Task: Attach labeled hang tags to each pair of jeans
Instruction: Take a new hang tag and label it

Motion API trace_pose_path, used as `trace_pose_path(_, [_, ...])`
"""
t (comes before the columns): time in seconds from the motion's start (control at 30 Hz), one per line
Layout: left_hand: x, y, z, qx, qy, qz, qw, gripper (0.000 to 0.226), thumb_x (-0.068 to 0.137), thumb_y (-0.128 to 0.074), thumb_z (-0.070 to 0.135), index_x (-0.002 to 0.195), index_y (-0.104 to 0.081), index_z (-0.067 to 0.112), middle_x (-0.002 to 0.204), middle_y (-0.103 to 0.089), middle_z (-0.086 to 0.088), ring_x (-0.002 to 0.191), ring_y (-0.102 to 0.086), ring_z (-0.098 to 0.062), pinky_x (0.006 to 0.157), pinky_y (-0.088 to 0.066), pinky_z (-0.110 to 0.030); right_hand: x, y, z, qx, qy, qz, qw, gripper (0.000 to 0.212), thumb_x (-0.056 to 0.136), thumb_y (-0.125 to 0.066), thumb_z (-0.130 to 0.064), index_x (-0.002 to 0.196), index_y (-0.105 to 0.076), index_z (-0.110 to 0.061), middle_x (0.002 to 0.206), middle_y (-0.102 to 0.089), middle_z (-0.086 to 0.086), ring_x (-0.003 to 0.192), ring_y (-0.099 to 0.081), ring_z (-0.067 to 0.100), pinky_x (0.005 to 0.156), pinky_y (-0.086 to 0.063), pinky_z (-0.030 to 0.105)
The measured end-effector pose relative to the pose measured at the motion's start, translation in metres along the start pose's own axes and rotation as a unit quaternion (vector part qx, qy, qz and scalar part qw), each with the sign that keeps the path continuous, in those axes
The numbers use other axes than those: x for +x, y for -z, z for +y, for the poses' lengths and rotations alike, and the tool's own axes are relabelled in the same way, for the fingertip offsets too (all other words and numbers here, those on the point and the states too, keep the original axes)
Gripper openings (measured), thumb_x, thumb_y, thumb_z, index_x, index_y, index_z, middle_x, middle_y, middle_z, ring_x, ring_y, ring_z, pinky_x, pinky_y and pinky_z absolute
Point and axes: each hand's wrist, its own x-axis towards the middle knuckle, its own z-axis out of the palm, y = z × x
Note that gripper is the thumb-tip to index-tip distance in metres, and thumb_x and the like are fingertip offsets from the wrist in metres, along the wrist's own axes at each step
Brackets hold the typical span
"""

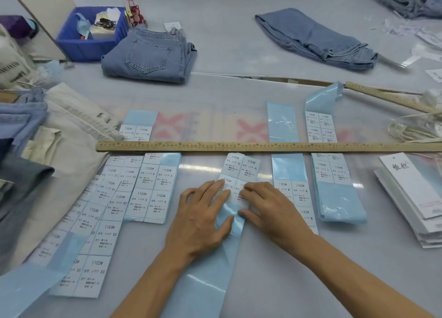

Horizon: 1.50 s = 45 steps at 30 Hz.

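We were still near the start of the job, as far as we could tell. The sticker strips lay in rows on the table [239, 258], held under a long wooden ruler [263, 147], and most stickers sat unpeeled on their blue backing. The stack of hang tags [411, 198] waited at the right edge, well apart from our hands, with no sticker that we could see on the top one. One folded pair of jeans [153, 54] near the blue bin [71, 45] seemed to have a white tag by its waistband; another pair [315, 40] lay farther right, and we could not tell if it had one. Our left hand [198, 222] and right hand [270, 205] were both on the XL strip [241, 167]. The fingers were bent a little, with the tips pressing and picking at one sticker. Neither hand held a tag yet.
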Motion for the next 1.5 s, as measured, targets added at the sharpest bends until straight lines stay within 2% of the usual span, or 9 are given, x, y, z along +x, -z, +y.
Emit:
trace_pose_path(0.3, [0.000,-0.001,-0.001,-0.003,0.001,0.015,1.000,0.049,0.095,-0.052,0.059,0.132,-0.058,0.027,0.146,-0.052,0.008,0.139,-0.045,-0.014,0.109,-0.033,-0.040,-0.002,-0.006,-0.004,0.011,0.006,0.013,1.000,0.020,0.085,-0.078,-0.016,0.104,-0.074,-0.011,0.112,-0.073,0.001,0.107,-0.067,0.025,0.078,-0.060,0.035])
trace_pose_path(0.57, [0.000,0.002,0.001,-0.006,0.009,0.005,1.000,0.054,0.092,-0.053,0.059,0.134,-0.057,0.026,0.148,-0.050,0.009,0.140,-0.043,-0.012,0.110,-0.030,-0.039,0.011,0.000,-0.005,0.129,-0.127,-0.043,0.983,0.018,0.088,-0.073,-0.024,0.106,-0.075,-0.024,0.119,-0.067,-0.013,0.114,-0.056,0.009,0.092,-0.044,0.024])
trace_pose_path(0.87, [0.001,0.006,0.002,-0.008,0.013,-0.010,1.000,0.059,0.091,-0.055,0.061,0.138,-0.056,0.025,0.150,-0.049,0.010,0.140,-0.042,-0.011,0.110,-0.031,-0.039,0.027,-0.001,-0.006,0.161,-0.231,-0.026,0.959,0.007,0.091,-0.065,-0.017,0.088,-0.068,-0.023,0.093,-0.065,-0.007,0.090,-0.060,0.012,0.083,-0.048,0.029])
trace_pose_path(0.97, [0.001,0.006,0.002,-0.013,0.019,-0.011,1.000,0.059,0.090,-0.055,0.062,0.138,-0.055,0.028,0.151,-0.047,0.013,0.140,-0.042,-0.009,0.110,-0.032,-0.038,0.033,0.010,0.000,0.264,-0.330,0.047,0.905,0.008,0.095,-0.061,-0.015,0.089,-0.065,-0.020,0.091,-0.066,-0.006,0.085,-0.061,0.009,0.077,-0.047,0.025])
trace_pose_path(1.1, [0.003,0.009,0.002,-0.013,0.038,-0.050,0.998,0.060,0.093,-0.047,0.066,0.143,-0.048,0.034,0.155,-0.041,0.016,0.141,-0.038,-0.008,0.112,-0.027,-0.035,0.037,0.046,0.004,0.472,-0.460,0.180,0.730,0.009,0.097,-0.060,-0.012,0.091,-0.066,-0.016,0.089,-0.064,-0.001,0.074,-0.061,0.013,0.084,-0.057,0.037])
trace_pose_path(1.17, [0.003,0.011,0.003,-0.041,0.058,-0.072,0.995,0.057,0.097,-0.037,0.066,0.145,-0.046,0.038,0.157,-0.038,0.021,0.143,-0.035,-0.005,0.113,-0.023,-0.032,0.030,0.066,-0.004,0.496,-0.472,0.213,0.698,0.010,0.097,-0.060,-0.011,0.091,-0.065,-0.017,0.088,-0.061,0.002,0.064,-0.055,0.012,0.072,-0.060,0.032])
trace_pose_path(1.33, [0.022,0.036,0.001,-0.282,0.178,-0.094,0.938,0.028,0.104,-0.056,0.034,0.130,-0.065,0.036,0.151,-0.047,0.018,0.143,-0.039,-0.007,0.118,-0.021,-0.030,-0.006,0.117,-0.056,0.536,-0.415,0.216,0.703,0.005,0.097,-0.063,-0.010,0.093,-0.066,-0.012,0.092,-0.067,0.006,0.077,-0.073,0.017,0.074,-0.061,0.032])
trace_pose_path(1.43, [0.026,0.080,0.032,-0.383,0.206,-0.015,0.900,0.020,0.101,-0.061,0.015,0.115,-0.075,0.021,0.135,-0.064,0.007,0.128,-0.053,-0.009,0.112,-0.036,-0.025,-0.040,0.145,-0.091,0.460,-0.342,0.201,0.794,0.015,0.093,-0.069,-0.011,0.086,-0.071,-0.024,0.087,-0.073,-0.007,0.090,-0.071,0.012,0.078,-0.057,0.025])
trace_pose_path(1.5, [0.016,0.119,0.072,-0.477,0.210,0.021,0.853,0.022,0.102,-0.058,0.032,0.092,-0.077,0.029,0.102,-0.077,0.008,0.100,-0.068,-0.010,0.085,-0.050,-0.018,-0.065,0.163,-0.111,0.359,-0.261,0.223,0.868,0.020,0.090,-0.071,-0.006,0.088,-0.072,-0.026,0.092,-0.070,-0.011,0.094,-0.068,0.009,0.078,-0.054,0.016])
